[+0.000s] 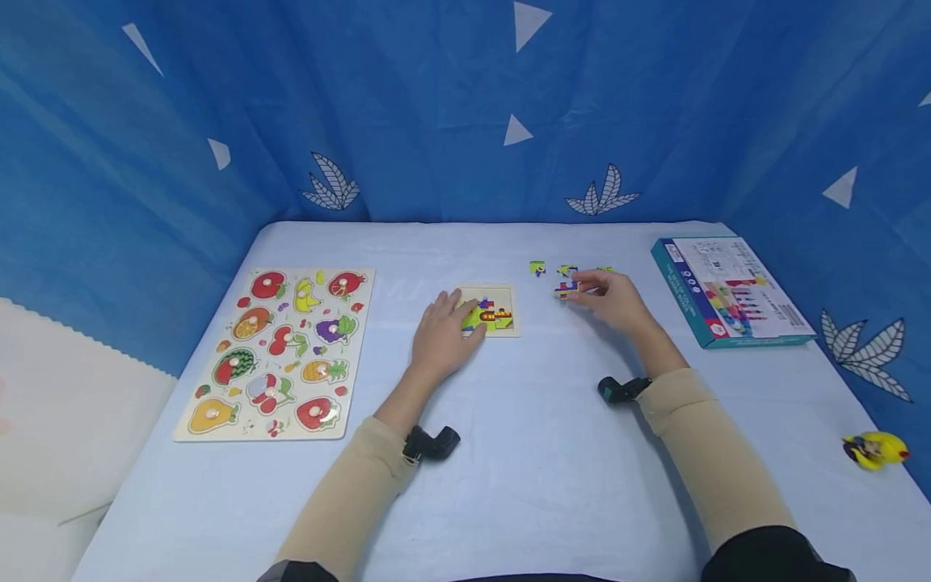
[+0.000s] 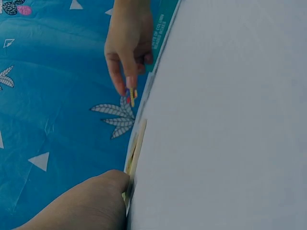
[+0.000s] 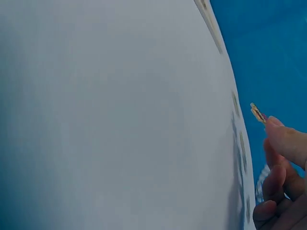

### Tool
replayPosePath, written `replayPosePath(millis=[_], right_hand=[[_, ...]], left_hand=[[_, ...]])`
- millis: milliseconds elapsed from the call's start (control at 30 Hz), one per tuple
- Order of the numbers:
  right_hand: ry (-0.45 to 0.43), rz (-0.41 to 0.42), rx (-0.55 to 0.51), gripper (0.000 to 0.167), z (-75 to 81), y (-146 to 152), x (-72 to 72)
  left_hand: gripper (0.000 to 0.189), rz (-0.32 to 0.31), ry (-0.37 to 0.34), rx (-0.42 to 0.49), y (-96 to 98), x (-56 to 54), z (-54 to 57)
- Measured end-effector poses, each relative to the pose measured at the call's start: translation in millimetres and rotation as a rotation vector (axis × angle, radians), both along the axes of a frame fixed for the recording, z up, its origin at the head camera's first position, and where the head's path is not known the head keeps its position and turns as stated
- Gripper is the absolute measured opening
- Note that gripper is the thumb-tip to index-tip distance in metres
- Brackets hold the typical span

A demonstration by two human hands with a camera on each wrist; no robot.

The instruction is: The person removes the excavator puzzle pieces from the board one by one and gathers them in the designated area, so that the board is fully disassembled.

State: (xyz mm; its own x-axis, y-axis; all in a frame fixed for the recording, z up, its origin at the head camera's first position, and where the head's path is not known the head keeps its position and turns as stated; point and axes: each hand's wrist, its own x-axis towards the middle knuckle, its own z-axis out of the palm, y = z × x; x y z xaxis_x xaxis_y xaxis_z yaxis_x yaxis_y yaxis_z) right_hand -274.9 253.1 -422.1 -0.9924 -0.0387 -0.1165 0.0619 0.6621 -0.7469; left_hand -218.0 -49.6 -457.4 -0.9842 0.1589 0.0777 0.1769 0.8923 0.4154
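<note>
A small square wooden jigsaw board [image 1: 516, 314] lies near the middle of the table, partly filled with brightly coloured pieces. My left hand [image 1: 445, 338] rests over its left side, fingers spread and thumb on the lower part; it hides some of the picture. To the right, my right hand [image 1: 612, 302] pinches a jigsaw piece [image 1: 565, 290] between thumb and fingertips. In the right wrist view that piece [image 3: 258, 113] is held edge-on above the table. Loose green jigsaw pieces [image 1: 537, 267] lie behind and beside the right hand, one partly covered by its fingers.
A large fruit peg puzzle [image 1: 337, 404] occupies the left of the table. At the right back lies a teal-edged flat box [image 1: 764, 303]. A yellow toy duck [image 1: 876, 449] sits near the right edge. Blue patterned cloth [image 1: 451, 105] hangs behind the table [image 1: 538, 453].
</note>
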Motion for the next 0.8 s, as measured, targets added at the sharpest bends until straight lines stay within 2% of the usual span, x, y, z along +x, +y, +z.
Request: replayPosePath(millis=[167,300,800], right_hand=[[0.000,-0.032,0.064,0.048,1.5,34.2,1.9],[-0.016,-0.051,0.114,0.046,-0.3,50.7,1.9],[-0.004,-0.025,0.189,0.039,-7.0,62.3,1.8]], left_hand=[[0.057,0.001,0.004,-0.002,-0.9,-0.1,-0.6],[0.057,-0.002,0.006,0.000,-1.0,0.2,-0.5],[0.057,0.000,0.006,0.013,-0.7,0.4,0.0]])
